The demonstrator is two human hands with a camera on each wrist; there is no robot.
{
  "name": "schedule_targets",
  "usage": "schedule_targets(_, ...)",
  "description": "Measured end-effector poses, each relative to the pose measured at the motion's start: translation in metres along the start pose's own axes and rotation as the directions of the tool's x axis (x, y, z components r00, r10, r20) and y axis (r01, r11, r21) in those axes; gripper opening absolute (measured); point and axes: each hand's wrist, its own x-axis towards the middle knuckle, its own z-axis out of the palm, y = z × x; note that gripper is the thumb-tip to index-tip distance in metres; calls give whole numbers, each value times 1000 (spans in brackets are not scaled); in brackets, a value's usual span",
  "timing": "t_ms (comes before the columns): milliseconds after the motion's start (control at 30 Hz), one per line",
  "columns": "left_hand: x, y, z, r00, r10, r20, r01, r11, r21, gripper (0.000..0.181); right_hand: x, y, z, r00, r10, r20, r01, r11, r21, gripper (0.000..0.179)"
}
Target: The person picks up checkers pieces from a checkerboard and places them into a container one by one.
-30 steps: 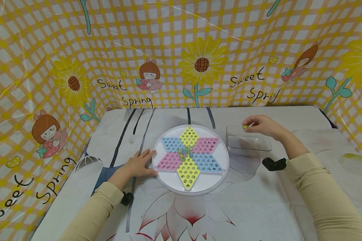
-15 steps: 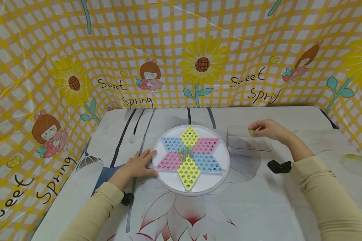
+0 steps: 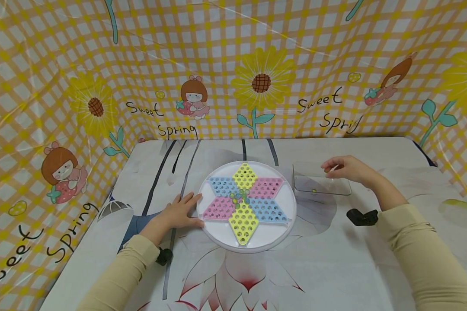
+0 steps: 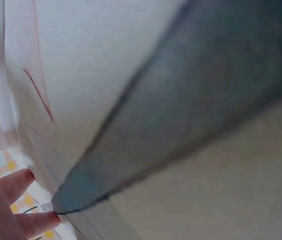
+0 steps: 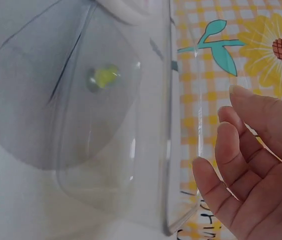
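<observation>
Right fingers (image 5: pixel 227 145) near box rim (image 5: pixel 168 165), well apart from board (image 3: pixel 270 235).

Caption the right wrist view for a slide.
A blurred yellow-green marble in a clear container, the person's right hand nearby, holding nothing.

Can count one round board (image 3: pixel 214 235), bearing six star points (image 3: pixel 243 222): two yellow, two pink, two blue. Can count one clear box (image 3: pixel 336 193), one yellow-green marble (image 3: pixel 314 190), one left hand (image 3: pixel 182 212), one right hand (image 3: pixel 344 167), two black wrist devices (image 3: pixel 362 217), three printed sunflowers (image 3: pixel 261 83). Would put the clustered marbles (image 3: pixel 240 197) at about ten, too small for certainty.
</observation>
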Motion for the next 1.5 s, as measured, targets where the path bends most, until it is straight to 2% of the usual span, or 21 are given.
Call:
schedule_targets(233,0,-2,1,1000,-2,-2,2,1000,-1,93,1,-18,5,998,-55,-23,56,998,1,34)
schedule_targets(567,2,-3,2,1000,10,-5,-10,1000,8,92,11,-50,22,997,-75,-14,76,997,24,30)
schedule_targets(800,0,-2,2,1000,9,-6,-9,1000,16,92,17,-69,40,991,-130,9,128,986,103,34)
schedule_targets(967,0,-2,1,1000,12,-8,-12,1000,-5,94,26,-77,54,989,-147,20,143,981,135,31)
schedule_targets(1167,2,-7,5,999,34,-29,-35,999,-14,99,38,-83,70,981,-186,59,177,976,127,26)
schedule_targets(1267,2,-7,5,999,27,-27,-28,1000,-7,96,41,-86,76,979,-193,74,182,975,126,26)
schedule_targets(1300,-1,-2,0,1000,10,-11,-11,1000,-13,95,42,-87,79,977,-198,79,188,974,126,26)
schedule_targets(1500,0,0,1,1000,0,-9,1,1000,22,92,49,-93,90,962,-247,119,233,965,121,29)
